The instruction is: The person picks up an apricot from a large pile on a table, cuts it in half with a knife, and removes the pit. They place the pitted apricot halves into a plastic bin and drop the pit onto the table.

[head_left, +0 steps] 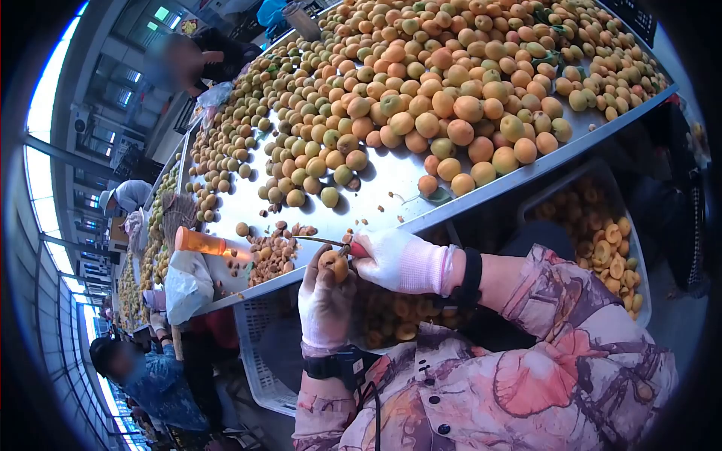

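My left hand [325, 304], in a stained white glove, is closed around a yellow-orange apricot [333, 266] held just off the table's near edge. My right hand [398, 259], also gloved in white, grips the red handle of a small knife [360, 250]. Its thin, slightly curved blade points left, passing above the apricot, and the two hands meet close together. Just beyond them, a heap of brown apricot pits [272, 252] lies on the metal table [391, 192]. Whole apricots [444, 98] cover much of the tabletop behind.
An orange plastic bottle [201, 242], a white bag [188, 284] and a brush [179, 210] are at the left. Below the table edge, a white crate [252, 364] and another crate [643, 289] hold apricot halves. Co-workers [162, 387] stand farther along the table.
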